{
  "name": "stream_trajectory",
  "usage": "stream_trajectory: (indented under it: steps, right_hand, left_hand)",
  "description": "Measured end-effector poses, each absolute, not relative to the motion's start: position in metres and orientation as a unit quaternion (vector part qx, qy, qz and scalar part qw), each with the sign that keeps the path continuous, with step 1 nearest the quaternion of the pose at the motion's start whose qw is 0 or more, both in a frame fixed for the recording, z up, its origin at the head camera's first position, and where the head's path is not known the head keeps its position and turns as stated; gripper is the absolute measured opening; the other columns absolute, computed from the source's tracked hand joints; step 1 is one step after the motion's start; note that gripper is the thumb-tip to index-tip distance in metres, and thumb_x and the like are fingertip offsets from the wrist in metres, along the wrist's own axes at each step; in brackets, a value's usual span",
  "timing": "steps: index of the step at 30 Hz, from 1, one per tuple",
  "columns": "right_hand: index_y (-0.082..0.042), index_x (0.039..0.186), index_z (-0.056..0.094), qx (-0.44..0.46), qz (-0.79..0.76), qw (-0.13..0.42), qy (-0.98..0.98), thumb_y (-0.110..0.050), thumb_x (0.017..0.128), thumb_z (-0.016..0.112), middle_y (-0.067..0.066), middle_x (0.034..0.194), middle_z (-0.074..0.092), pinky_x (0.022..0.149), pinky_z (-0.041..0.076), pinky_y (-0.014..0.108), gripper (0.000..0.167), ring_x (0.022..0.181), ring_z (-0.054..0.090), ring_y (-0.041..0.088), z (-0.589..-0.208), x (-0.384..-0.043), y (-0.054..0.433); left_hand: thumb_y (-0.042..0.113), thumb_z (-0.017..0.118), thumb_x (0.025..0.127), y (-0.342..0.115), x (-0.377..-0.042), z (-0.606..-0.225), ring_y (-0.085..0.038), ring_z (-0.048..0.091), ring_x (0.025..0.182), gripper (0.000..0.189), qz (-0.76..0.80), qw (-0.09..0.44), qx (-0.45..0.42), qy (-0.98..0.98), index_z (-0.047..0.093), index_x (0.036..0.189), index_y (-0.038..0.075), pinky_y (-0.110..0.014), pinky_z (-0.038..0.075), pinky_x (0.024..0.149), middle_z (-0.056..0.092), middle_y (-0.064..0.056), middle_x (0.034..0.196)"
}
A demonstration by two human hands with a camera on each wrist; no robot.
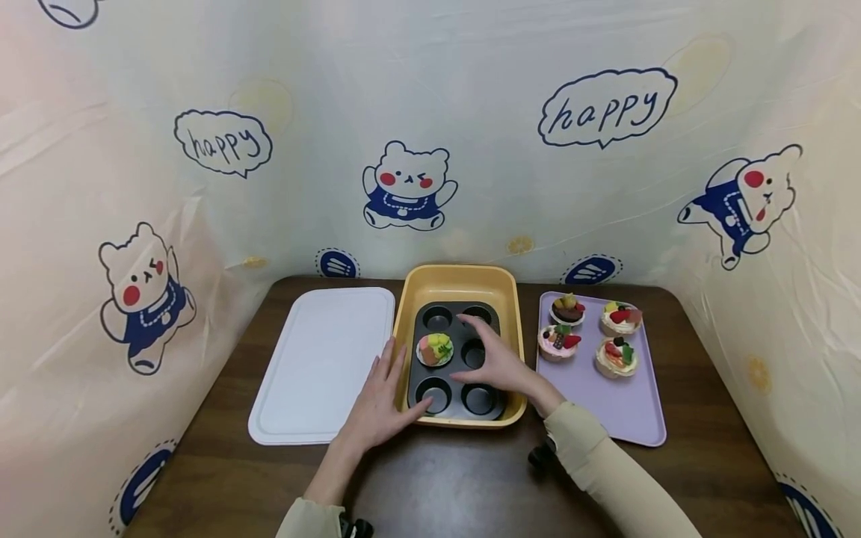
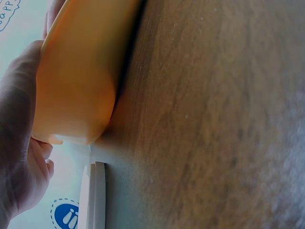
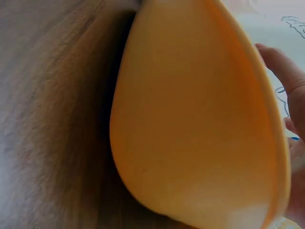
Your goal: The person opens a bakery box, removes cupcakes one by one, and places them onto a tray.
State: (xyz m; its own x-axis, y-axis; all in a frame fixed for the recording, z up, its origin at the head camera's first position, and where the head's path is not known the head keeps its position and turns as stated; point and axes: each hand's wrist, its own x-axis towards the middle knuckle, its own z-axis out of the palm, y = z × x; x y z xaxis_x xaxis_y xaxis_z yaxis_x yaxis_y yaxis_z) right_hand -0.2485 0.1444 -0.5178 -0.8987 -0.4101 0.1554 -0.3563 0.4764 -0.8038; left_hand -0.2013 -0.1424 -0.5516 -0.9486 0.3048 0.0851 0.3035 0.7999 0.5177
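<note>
A dark muffin tin [image 1: 455,381] lies inside a yellow tray [image 1: 464,274]. One cupcake [image 1: 435,349] topped with yellow, green and pink pieces sits in its left middle cup; the tin's other visible cups hold nothing. My left hand [image 1: 380,400] is spread at the tray's left front side, its thumb reaching over the near edge. In the left wrist view that hand [image 2: 19,114] lies along the rim. From the right, my right hand [image 1: 501,362] reaches over the tin with fingers and thumb spread apart, and nothing shows between them.
A white cutting board [image 1: 323,366] lies left of the yellow tray. On the right, a lilac tray [image 1: 625,418] carries several fruit-topped cupcakes, among them a chocolate one [image 1: 567,309]. Everything stands on a brown wooden table [image 1: 464,486], with a printed curtain [image 1: 484,112] behind and on both sides.
</note>
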Motion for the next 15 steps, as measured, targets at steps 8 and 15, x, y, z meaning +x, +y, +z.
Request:
stream_trajectory:
  steps: [8, 15]
  right_hand:
    - [-0.014, 0.172, 0.032, -0.211, -0.444, 0.068, 0.868, -0.035, 0.084, 0.098, 0.013, 0.178, 0.038, 0.132, 0.036, 0.066, 0.111, 0.164, 0.039, 0.039, -0.522, -0.26, 0.129]
    - [-0.01, 0.17, 0.036, -0.205, -0.451, 0.086, 0.864, -0.035, 0.083, 0.098, 0.014, 0.175, 0.042, 0.133, 0.036, 0.062, 0.11, 0.162, 0.043, 0.037, -0.533, -0.271, 0.12]
  left_hand:
    - [0.074, 0.072, 0.09, -0.143, -0.2, -0.553, -0.05, 0.024, 0.169, 0.115, 0.274, -0.001, 0.161, 0.948, 0.023, 0.177, 0.017, -0.069, 0.032, 0.133, 0.002, -0.007, 0.189]
    - [0.074, 0.073, 0.091, -0.143, -0.202, -0.554, -0.051, 0.025, 0.168, 0.115, 0.269, -0.003, 0.163, 0.949, 0.024, 0.177, 0.016, -0.069, 0.034, 0.132, 0.003, -0.008, 0.189]
